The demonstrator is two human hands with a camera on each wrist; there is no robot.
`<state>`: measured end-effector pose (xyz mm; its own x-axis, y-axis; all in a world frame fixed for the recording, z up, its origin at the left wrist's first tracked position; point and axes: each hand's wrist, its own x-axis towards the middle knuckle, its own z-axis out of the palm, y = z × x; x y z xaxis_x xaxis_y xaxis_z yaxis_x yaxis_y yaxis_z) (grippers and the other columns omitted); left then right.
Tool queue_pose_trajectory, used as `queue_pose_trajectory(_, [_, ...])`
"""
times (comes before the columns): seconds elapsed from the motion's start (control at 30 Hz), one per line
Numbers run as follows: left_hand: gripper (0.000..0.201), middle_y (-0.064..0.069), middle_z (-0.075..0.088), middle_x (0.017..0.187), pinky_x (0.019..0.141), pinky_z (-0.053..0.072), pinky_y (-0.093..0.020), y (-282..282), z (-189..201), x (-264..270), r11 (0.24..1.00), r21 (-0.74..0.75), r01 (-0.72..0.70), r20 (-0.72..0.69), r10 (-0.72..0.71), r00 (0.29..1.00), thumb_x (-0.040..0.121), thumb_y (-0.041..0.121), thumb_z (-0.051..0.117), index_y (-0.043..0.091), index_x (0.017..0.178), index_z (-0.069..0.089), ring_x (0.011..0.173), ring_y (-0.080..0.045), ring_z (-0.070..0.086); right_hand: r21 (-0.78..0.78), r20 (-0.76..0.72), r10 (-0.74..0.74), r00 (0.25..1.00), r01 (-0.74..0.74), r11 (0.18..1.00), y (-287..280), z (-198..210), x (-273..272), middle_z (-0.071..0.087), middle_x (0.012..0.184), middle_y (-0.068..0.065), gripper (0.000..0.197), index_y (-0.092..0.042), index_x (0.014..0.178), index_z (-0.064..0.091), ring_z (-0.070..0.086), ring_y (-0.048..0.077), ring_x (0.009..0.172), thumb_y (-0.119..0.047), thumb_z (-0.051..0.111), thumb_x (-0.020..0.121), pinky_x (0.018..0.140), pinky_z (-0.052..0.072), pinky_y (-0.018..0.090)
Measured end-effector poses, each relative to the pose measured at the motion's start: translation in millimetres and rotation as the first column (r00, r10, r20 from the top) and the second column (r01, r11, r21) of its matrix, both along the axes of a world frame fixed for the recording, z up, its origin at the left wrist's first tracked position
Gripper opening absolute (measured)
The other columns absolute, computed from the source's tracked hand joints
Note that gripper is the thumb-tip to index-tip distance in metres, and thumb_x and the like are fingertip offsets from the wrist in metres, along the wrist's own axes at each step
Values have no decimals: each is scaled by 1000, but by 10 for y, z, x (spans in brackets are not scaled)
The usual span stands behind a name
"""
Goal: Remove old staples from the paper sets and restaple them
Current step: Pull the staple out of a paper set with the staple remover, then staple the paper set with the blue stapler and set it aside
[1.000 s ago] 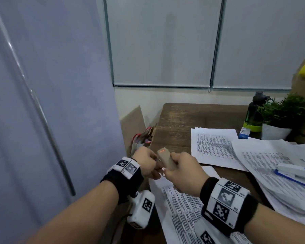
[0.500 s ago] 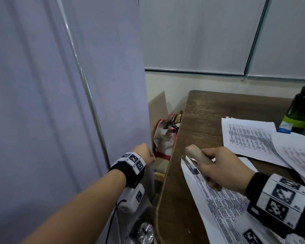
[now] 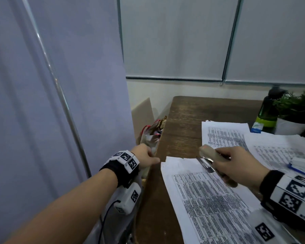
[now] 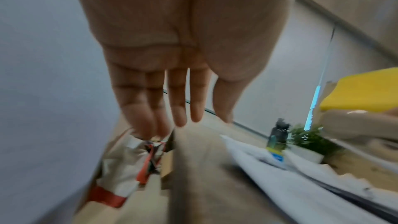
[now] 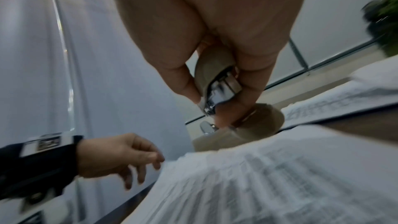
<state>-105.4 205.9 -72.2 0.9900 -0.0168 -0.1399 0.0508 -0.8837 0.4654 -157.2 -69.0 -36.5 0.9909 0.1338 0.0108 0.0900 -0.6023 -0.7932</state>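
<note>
— Where's the stapler [image 3: 212, 154]?
— Centre right, gripped in the right hand [image 3: 236, 166] above the near paper set [image 3: 206, 199]
— And the left hand [image 3: 144, 157]?
— Fingers straight, empty, off the table [image 3: 181, 124] edge over a bag [image 3: 151, 133]; bottle [image 3: 268, 110] and plant [image 3: 296, 108] upper right

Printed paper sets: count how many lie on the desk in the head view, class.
3 that I can tell apart: the near set under the right hand, the far set, and the right-edge pile, which may hide more.
</note>
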Motion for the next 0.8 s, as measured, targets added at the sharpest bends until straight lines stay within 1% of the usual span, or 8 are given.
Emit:
queue_pose_trajectory(0.1, [53,-6,65,108,77,50,-31,-309,19,69,976,168,140,-133,-118,984,91,57,56,10,115,65,95,-21,61,-84,219,-147,965,169,982,-388,90,65,65,66,10,9,-12,87,68,52,23,52,-15,61,88,52,42,29])
queue_pose_trajectory(0.23, [51,-9,59,106,74,42,-31,-678,59,200,953,257,163,-177,-119,977,86,52,67,6,107,57,93,-23,56,-110,304,-310,901,357,928,-1012,119,157,68,75,12,14,-14,94,68,59,27,63,-6,61,84,60,49,34])
queue_pose_trajectory(0.33, [58,-6,57,109,81,48,-33,-925,63,249,938,316,141,-205,-77,976,80,44,76,7,118,53,101,-24,57,-212,179,-391,903,423,881,-1437,32,215,65,72,9,5,-14,88,66,59,22,64,-10,62,88,55,45,28])
queue_pose_trajectory(0.43, [50,-6,62,106,81,55,-33,-1117,24,309,946,313,82,-154,-35,987,76,32,76,9,115,55,99,-25,63,-371,38,-369,929,356,858,-1779,-128,303,66,69,5,22,-14,76,69,63,23,71,-31,63,89,63,48,30])
queue_pose_trajectory(0.57, [46,-1,62,93,62,49,-23,-1213,56,426,999,38,-17,-64,20,998,75,24,78,9,113,58,88,-18,65,-410,-50,-364,930,314,856,-2012,-294,427,61,58,-3,45,-16,62,63,59,18,60,-58,64,79,62,46,26])
queue_pose_trajectory(0.63, [43,2,62,93,57,45,-18,-1209,95,443,991,-120,-50,14,52,999,74,22,80,15,109,57,78,-9,60,-392,38,-404,914,386,835,-2085,-273,521,70,90,0,28,-24,79,68,63,20,86,-51,65,77,79,51,30])
queue_pose_trajectory(0.7, [31,-3,68,95,62,49,-21,-1183,104,459,960,-268,-76,13,83,996,74,22,83,14,97,62,74,-10,61,-483,170,-468,868,487,728,-2190,-180,613,61,126,3,34,-29,111,66,53,27,116,-44,63,81,99,44,39])
queue_pose_trajectory(0.8, [34,-3,75,86,73,54,-27,-1142,50,448,957,-287,-44,-116,11,993,61,33,87,15,84,72,77,-16,69,-740,155,-451,879,406,537,-2357,-55,704,48,135,7,41,-24,127,54,44,30,124,-37,57,88,102,36,41])
